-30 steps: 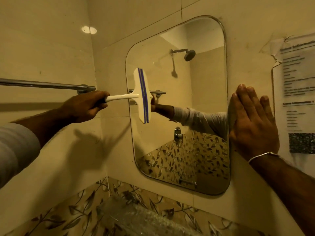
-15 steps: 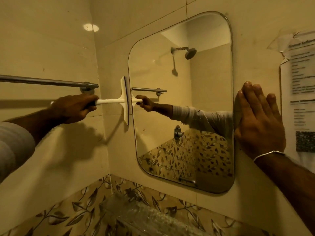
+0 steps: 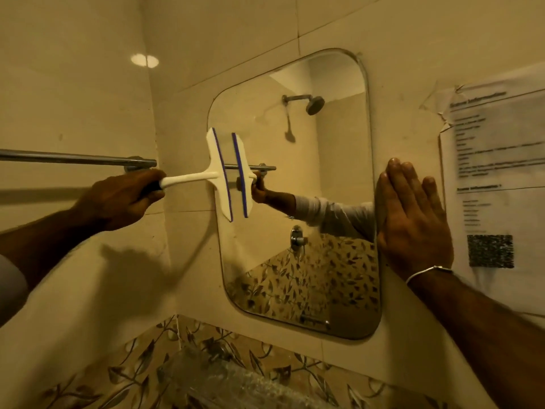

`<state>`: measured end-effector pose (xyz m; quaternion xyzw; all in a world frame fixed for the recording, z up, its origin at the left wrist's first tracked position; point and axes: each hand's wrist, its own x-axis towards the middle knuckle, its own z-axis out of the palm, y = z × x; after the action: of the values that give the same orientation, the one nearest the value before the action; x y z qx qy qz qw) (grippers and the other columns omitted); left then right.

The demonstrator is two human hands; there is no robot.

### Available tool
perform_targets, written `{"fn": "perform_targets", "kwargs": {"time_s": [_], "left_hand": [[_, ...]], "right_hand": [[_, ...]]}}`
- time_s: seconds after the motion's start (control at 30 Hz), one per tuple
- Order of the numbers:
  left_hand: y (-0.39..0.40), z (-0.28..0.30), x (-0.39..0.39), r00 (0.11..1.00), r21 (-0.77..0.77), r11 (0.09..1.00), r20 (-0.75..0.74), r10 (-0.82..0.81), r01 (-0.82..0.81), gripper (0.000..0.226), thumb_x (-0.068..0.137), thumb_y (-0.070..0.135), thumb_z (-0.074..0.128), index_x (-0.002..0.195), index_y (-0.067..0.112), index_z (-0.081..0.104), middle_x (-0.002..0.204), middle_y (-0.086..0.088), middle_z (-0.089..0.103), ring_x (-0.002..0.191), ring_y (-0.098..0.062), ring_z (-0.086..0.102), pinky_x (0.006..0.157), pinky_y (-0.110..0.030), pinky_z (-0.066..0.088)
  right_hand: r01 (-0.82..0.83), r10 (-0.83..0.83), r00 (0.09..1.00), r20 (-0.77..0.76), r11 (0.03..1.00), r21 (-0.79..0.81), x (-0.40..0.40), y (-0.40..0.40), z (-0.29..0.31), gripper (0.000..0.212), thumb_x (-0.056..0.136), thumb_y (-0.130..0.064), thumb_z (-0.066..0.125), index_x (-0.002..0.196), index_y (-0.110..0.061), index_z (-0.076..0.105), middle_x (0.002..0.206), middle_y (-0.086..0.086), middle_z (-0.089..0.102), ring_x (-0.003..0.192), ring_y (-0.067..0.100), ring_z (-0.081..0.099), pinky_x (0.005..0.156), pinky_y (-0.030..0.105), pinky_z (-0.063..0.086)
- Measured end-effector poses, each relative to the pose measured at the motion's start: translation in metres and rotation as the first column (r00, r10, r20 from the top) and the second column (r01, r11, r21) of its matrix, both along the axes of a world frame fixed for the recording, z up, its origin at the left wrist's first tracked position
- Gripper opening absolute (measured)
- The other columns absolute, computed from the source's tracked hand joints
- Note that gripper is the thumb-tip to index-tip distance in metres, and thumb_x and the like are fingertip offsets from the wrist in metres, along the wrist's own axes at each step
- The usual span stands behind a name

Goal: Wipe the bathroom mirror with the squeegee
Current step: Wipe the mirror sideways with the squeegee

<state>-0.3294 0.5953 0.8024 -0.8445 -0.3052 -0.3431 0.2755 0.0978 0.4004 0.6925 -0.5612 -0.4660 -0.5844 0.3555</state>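
gleaming mirror (image 3: 309, 202) on beige tiled wall (image 3: 236, 33)

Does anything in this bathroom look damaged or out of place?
Yes: the paper notice stuck to the wall right of the mirror is torn and crumpled at its upper left corner, where it peels away from the tiles. Its print is too blurred to read. Nothing else stands out.

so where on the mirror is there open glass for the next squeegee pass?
Open glass: the middle and upper right of the mirror, between the squeegee at the left edge and the right hand flat on the wall at the right edge; also the whole lower half. Crowded only at mid-left, where the left hand holds the squeegee.
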Motion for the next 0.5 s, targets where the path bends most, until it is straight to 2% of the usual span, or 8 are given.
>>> {"fn": "perform_targets", "kwargs": {"time_s": [0.1, 0.17, 0.2, 0.27, 0.33, 0.37, 0.5], "left_hand": [[-0.03, -0.004, 0.036, 0.981, 0.006, 0.981, 0.013, -0.192, 0.192, 0.015, 0.094, 0.038, 0.05, 0.105, 0.042, 0.04, 0.075, 0.011, 0.05, 0.058, -0.009, 0.048, 0.048, -0.025, 0.036], [-0.052, -0.008, 0.066, 0.948, -0.001, 0.948, 0.01, -0.318, 0.318, 0.018, 0.091, 0.047, 0.04, 0.108, 0.044, 0.041, 0.077, 0.016, 0.049, 0.059, -0.008, 0.049, 0.048, -0.023, 0.039], [-0.061, -0.011, 0.081, 0.928, 0.002, 0.928, 0.006, -0.374, 0.374, 0.023, 0.09, 0.048, 0.038, 0.112, 0.042, 0.042, 0.078, 0.017, 0.049, 0.06, -0.007, 0.049, 0.049, -0.023, 0.041], [-0.075, -0.02, 0.11, 0.893, 0.019, 0.893, -0.02, -0.45, 0.45, 0.034, 0.091, 0.045, 0.04, 0.118, 0.027, 0.05, 0.079, 0.012, 0.05, 0.061, -0.007, 0.05, 0.051, -0.023, 0.043], [-0.085, -0.031, 0.137, 0.869, 0.039, 0.869, -0.067, -0.49, 0.493, 0.037, 0.091, 0.041, 0.042, 0.119, 0.018, 0.052, 0.082, 0.01, 0.051, 0.062, -0.004, 0.048, 0.053, -0.02, 0.042], [-0.087, -0.037, 0.148, 0.86, 0.045, 0.86, -0.09, -0.503, 0.508, 0.036, 0.091, 0.039, 0.043, 0.119, 0.018, 0.052, 0.083, 0.012, 0.049, 0.062, -0.001, 0.046, 0.054, -0.017, 0.04], [-0.086, -0.054, 0.172, 0.829, 0.026, 0.831, -0.09, -0.552, 0.556, 0.033, 0.092, 0.036, 0.046, 0.122, 0.023, 0.047, 0.088, 0.022, 0.042, 0.063, 0.004, 0.044, 0.057, -0.011, 0.034]], "right_hand": [[0.027, -0.027, 1.0, -0.005, 1.0, -0.015, 0.002, 0.001, -0.001, 0.064, 0.089, -0.014, 0.036, 0.151, 0.004, 0.033, 0.161, 0.022, 0.026, 0.15, 0.036, 0.022, 0.123, 0.05, 0.013], [0.035, -0.035, 0.999, -0.009, 0.999, -0.021, 0.002, 0.001, 0.0, 0.065, 0.088, -0.013, 0.036, 0.151, 0.003, 0.032, 0.161, 0.021, 0.026, 0.151, 0.035, 0.021, 0.123, 0.051, 0.014], [0.035, -0.035, 0.999, -0.009, 0.999, -0.023, 0.001, 0.0, 0.0, 0.064, 0.089, -0.013, 0.036, 0.151, 0.003, 0.032, 0.161, 0.021, 0.026, 0.151, 0.035, 0.021, 0.123, 0.051, 0.014], [0.028, -0.028, 1.0, -0.001, 1.0, -0.014, 0.002, 0.001, 0.0, 0.062, 0.092, -0.013, 0.039, 0.151, 0.003, 0.033, 0.161, 0.021, 0.026, 0.151, 0.035, 0.021, 0.124, 0.05, 0.014], [0.023, -0.023, 1.0, 0.004, 1.0, -0.008, 0.003, 0.002, -0.001, 0.063, 0.094, -0.012, 0.054, 0.152, 0.003, 0.033, 0.161, 0.021, 0.025, 0.151, 0.034, 0.02, 0.124, 0.049, 0.013], [0.021, -0.021, 1.0, 0.004, 1.0, -0.009, 0.004, 0.002, -0.001, 0.066, 0.094, -0.014, 0.059, 0.152, 0.003, 0.032, 0.162, 0.021, 0.025, 0.151, 0.034, 0.02, 0.124, 0.049, 0.012], [0.011, -0.011, 1.0, 0.014, 1.0, -0.012, 0.006, 0.002, 0.0, 0.066, 0.098, -0.029, 0.05, 0.153, 0.002, 0.031, 0.162, 0.02, 0.024, 0.151, 0.035, 0.02, 0.125, 0.046, 0.006]]}}
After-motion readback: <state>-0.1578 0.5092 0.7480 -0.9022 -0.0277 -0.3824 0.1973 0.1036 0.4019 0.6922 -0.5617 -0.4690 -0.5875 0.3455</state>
